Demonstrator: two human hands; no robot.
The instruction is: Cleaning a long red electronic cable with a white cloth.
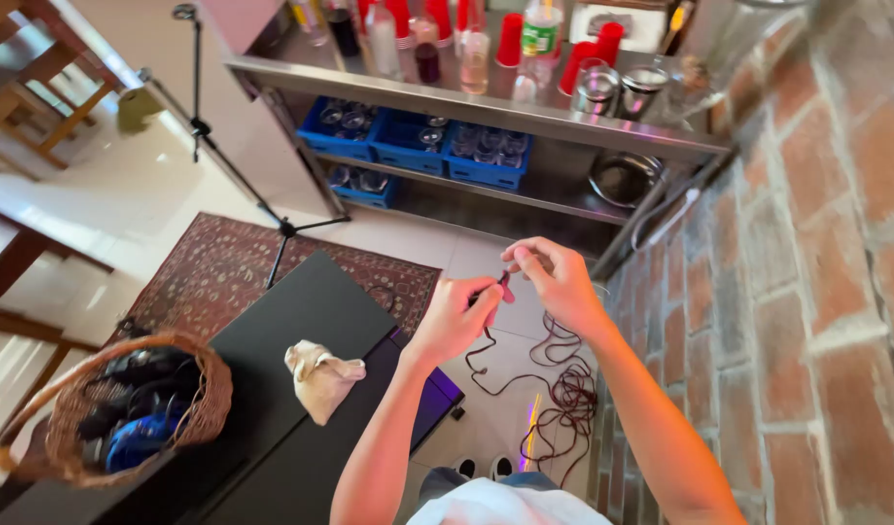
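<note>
Head view, looking steeply down. Left hand [458, 313] and right hand [556, 282] raised in front of the chest, close together, fingertips nearly meeting. Both closed in a pinch on the end of a thin dark red cable [563, 389]; the tiny end piece between the fingertips too small to identify. Cable: slim, round, flexible, dull dark red. Held end nearly upright, long axis running down from the fingers, then curving into loose tangled loops on the pale tiled floor [486, 408] beside the brick wall [806, 292]. Wall: rough red brick with grey mortar, close on the right.

Below left: black tabletop [301, 321], matte, flat, rectangular, set at a slant across the view. On it a crumpled beige cloth [322, 377], soft and creased, and a woven wicker basket [210, 408] with an arched handle, holding dark and blue items, not distinguishable.

Ahead: stainless steel shelf unit [525, 115], shiny, carrying bottles, glasses and red plastic cups [510, 39]. Lower shelf with blue plastic crates [398, 136] of glassware and a metal bowl [622, 177].

Left: patterned dark red rug [213, 272], black tripod stand [223, 160] with feet on it, wooden furniture [38, 78] beyond. Nothing between the hands and the hanging cable.
</note>
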